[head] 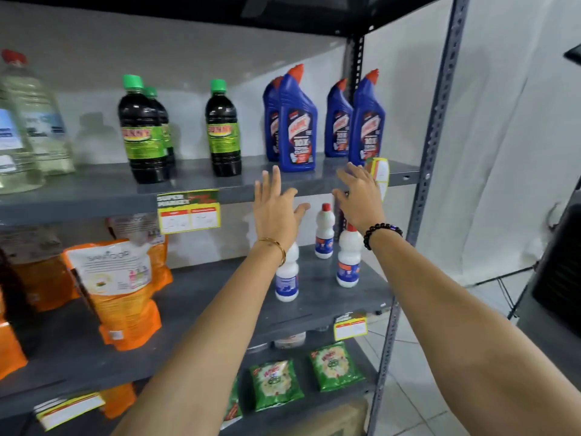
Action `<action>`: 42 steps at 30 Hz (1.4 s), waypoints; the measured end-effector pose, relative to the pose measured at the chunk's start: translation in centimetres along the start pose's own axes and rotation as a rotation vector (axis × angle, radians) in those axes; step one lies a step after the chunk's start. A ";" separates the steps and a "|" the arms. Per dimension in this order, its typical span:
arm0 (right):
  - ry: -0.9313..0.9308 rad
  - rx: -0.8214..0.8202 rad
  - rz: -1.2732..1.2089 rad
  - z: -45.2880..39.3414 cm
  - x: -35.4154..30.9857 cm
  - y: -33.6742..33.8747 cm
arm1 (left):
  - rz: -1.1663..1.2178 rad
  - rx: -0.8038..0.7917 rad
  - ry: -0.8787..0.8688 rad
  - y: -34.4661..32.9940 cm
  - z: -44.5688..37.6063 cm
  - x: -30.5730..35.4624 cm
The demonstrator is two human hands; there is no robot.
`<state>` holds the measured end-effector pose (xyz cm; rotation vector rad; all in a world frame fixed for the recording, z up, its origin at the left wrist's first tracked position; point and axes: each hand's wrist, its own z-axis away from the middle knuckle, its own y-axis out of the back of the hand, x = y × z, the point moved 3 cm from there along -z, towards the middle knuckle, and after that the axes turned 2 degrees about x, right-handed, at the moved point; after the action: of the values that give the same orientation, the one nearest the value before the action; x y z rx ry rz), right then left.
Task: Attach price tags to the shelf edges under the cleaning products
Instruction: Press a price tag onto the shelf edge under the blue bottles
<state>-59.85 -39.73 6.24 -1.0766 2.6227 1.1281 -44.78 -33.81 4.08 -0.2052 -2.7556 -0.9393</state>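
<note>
Several blue toilet-cleaner bottles (297,127) with red caps stand on the upper grey shelf (94,190). A yellow price tag (381,174) curls off that shelf's edge below the rightmost blue bottle. My right hand (358,196) is raised just left of this tag with fingers spread; I cannot tell whether it touches the tag. My left hand (276,209) is up in front of the shelf edge under the blue bottles, fingers apart, holding nothing. Another yellow price tag (188,210) hangs on the edge under the dark green-capped bottles (143,130).
White bottles (349,256) stand on the middle shelf behind my wrists, orange pouches (116,284) to the left. A tag (350,325) hangs on the middle shelf edge, another tag (67,410) lower left. Green packets (276,383) lie below. A perforated upright post (437,121) bounds the right side.
</note>
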 end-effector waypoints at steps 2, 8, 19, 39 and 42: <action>0.019 0.017 0.023 -0.9 3.2 1.0 | 0.030 0.002 0.001 -2.5 -0.6 3.0; 0.131 0.021 0.065 -5.2 9.5 3.2 | 0.020 -0.019 0.086 -8.0 -2.6 9.4; 0.332 -0.110 0.058 -8.5 11.5 2.1 | -0.008 0.035 0.308 -11.4 -4.0 12.2; 0.099 -0.188 -0.386 -6.8 14.5 2.1 | -0.010 0.026 0.191 -7.5 -5.0 9.6; 0.084 -0.227 -0.391 -6.1 13.9 1.3 | -0.023 0.013 0.187 -6.9 -4.9 8.6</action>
<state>-69.94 -51.15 6.71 -1.6247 2.2304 1.3262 -53.64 -41.70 6.00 -0.0789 -2.5971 -0.8976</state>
